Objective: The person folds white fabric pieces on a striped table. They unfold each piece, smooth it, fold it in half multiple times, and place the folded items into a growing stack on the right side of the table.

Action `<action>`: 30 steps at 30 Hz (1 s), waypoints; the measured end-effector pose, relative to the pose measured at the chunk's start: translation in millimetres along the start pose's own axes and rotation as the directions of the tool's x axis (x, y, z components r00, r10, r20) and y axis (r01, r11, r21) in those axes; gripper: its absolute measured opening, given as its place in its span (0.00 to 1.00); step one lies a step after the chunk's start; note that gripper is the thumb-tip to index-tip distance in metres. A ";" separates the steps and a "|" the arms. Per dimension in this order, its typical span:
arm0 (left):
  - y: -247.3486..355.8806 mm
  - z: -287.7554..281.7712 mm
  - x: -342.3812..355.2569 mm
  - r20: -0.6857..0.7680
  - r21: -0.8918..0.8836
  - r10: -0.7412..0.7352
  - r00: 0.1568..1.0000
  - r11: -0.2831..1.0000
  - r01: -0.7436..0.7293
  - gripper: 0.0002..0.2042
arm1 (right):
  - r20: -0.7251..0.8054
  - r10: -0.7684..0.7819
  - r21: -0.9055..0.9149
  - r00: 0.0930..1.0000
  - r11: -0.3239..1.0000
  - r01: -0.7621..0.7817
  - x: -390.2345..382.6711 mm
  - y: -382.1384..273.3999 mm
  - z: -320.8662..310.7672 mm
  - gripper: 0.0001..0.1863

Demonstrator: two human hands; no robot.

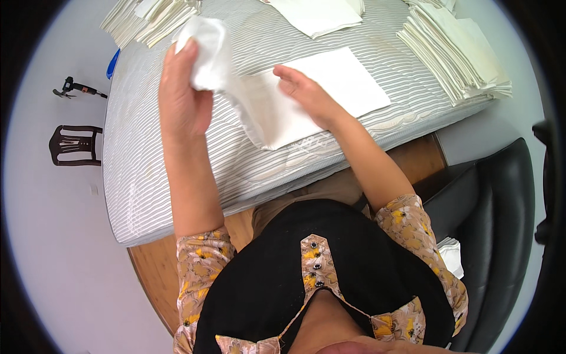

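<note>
A white cloth (206, 53) is raised in my left hand (186, 100), its fingers closed on the bunched top end. From there it hangs down to a flat, white folded piece (345, 82) lying on the striped mattress near its front edge. My right hand (306, 100) is over the left part of that piece, fingers stretched out and held together, gripping nothing that I can see. Whether it touches the cloth is unclear.
Stacks of folded cream cloths stand at back left (141, 23) and right (448, 59), more at back centre (312, 15). A black padded chair (495, 224) is at right. A dark chair (73, 144), a hand tool (79, 88) and a blue object (112, 65) are at left.
</note>
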State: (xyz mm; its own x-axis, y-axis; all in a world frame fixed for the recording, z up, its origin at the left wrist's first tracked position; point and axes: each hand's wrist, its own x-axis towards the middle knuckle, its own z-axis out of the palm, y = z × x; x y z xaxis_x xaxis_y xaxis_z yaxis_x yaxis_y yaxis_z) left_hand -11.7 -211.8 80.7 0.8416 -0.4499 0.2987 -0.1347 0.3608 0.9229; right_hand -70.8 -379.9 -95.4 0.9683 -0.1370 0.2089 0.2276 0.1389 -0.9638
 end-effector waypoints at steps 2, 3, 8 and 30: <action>-11.2 23.1 5.9 0.129 0.069 -0.056 0.990 0.997 0.047 0.18 | -0.039 0.090 0.416 0.995 0.907 -0.066 -4.1 -8.6 -20.5 0.39; -18.0 32.7 9.4 0.180 0.124 -0.102 0.978 0.989 0.080 0.17 | -0.055 0.147 0.601 0.988 0.795 -0.084 -6.5 -12.3 -30.3 0.41; -61.7 35.7 31.0 0.406 0.468 -0.159 0.900 0.882 -0.055 0.20 | -0.207 0.124 0.823 0.971 0.558 0.104 -11.5 -14.8 -73.2 0.42; -137.6 -62.9 78.6 0.150 0.835 -0.458 0.876 0.534 0.137 0.20 | -0.232 0.296 0.566 0.926 0.816 -0.119 -20.5 -39.2 -135.1 0.31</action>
State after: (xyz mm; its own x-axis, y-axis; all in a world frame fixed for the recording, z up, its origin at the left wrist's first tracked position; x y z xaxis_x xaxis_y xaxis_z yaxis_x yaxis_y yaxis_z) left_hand 105.8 -245.4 -38.1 0.7208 -0.6818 -0.1247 -0.3935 -0.5506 0.7363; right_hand -113.5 -515.1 -84.2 0.9405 -0.3136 -0.1304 0.1290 0.6850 -0.7170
